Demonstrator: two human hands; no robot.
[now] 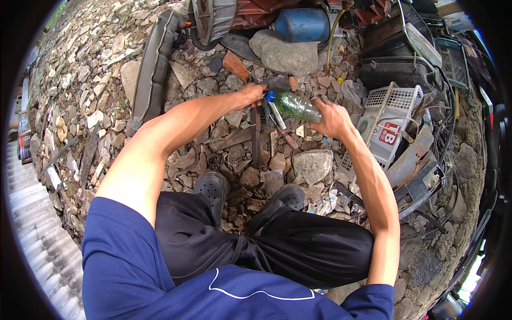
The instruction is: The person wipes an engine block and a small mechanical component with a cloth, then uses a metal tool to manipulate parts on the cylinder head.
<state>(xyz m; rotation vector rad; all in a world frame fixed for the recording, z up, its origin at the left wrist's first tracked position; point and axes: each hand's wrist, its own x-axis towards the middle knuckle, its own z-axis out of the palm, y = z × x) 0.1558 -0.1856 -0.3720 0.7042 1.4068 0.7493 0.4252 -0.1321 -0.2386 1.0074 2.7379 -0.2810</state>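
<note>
A clear green plastic bottle point(298, 107) with a blue cap point(270, 96) lies tilted in front of me, cap toward the left. My right hand point(329, 118) is wrapped round its base end. Just left of the cap is my left hand point(252, 96), its fingers curled together; whatever they hold is hidden. Beneath the bottle's neck, a slim silver tool point(277, 116) slants down toward a reddish-brown handle-like piece point(288, 140). A dark flat strip point(256, 140) runs toward me below my left hand.
Broken stones cover the ground around my shoes point(288, 198). A long grey metal part point(154, 66) lies left. Ahead are a large rock point(285, 52) and a blue container point(302, 25). A white plastic crate point(396, 98), cables and black cases crowd the right.
</note>
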